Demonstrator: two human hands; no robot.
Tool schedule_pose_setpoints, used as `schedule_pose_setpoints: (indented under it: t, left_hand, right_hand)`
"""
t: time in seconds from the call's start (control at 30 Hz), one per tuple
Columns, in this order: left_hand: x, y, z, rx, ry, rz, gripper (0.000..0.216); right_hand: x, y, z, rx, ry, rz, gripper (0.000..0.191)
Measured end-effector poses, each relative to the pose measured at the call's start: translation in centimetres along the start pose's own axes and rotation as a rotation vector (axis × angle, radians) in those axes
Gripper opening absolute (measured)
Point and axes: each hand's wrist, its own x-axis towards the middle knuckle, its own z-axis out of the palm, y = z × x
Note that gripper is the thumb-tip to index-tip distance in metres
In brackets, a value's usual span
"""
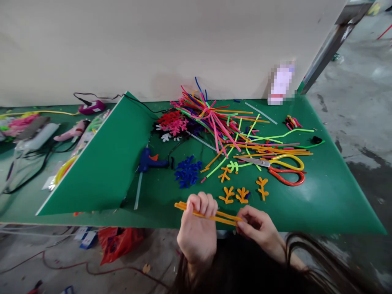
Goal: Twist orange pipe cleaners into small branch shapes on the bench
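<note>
My left hand (197,230) is closed round a pair of orange pipe cleaners (222,216) held level over the table's front edge. My right hand (259,228) pinches their right end between thumb and fingers. Just beyond the hands lie several small orange branched shapes (241,194) on the green table (321,196). A green branched shape (233,165) lies further back.
A heap of coloured pipe cleaners (220,122) fills the back of the table. Yellow-and-red scissors (281,168) lie at the right, a blue glue gun (148,161) and blue shapes (187,172) at the left. A green divider board (101,163) slants left. A red bag (118,243) lies below.
</note>
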Motion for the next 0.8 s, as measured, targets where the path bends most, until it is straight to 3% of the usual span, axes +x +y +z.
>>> schedule_pose_setpoints:
  t: [0.07,0.13,0.17,0.2,0.27,0.3,0.33,0.6,0.8]
  left_hand:
    - [0.2,0.2,-0.2,0.264,0.067,0.333,0.016]
    - [0.3,0.5,-0.6,0.683,0.098,0.732,0.044]
    - [0.2,0.7,-0.8,0.934,0.022,0.887,0.055]
    - [0.1,0.7,-1.1,1.187,-0.135,0.983,0.061]
    - [0.0,0.4,-1.6,1.578,-0.703,1.025,0.049]
    - [0.0,0.2,-1.8,1.669,-0.889,1.017,0.041]
    - [0.0,-0.1,-2.1,1.718,-0.998,1.023,0.036]
    - [0.2,-0.3,-2.6,1.830,-1.086,1.176,0.030]
    - [0.1,0.1,-2.8,1.849,-1.115,1.142,0.030]
  right_hand:
    - [0.3,0.2,-0.3,0.089,0.051,0.079,0.037]
    - [0.7,0.1,-0.7,0.097,0.114,0.128,0.043]
    - [0.8,0.0,-0.8,0.074,0.127,0.142,0.044]
    - [1.0,-0.2,-1.0,0.048,0.123,0.149,0.045]
    - [1.2,-0.6,-1.2,-0.003,0.095,0.127,0.044]
    - [1.2,-0.9,-1.4,-0.031,0.085,0.105,0.043]
    - [1.2,-1.2,-1.5,-0.063,0.079,0.085,0.042]
    - [0.7,-2.7,-2.4,-0.224,0.020,0.015,0.027]
    - [0.3,-2.8,-2.2,-0.303,-0.031,-0.005,0.017]
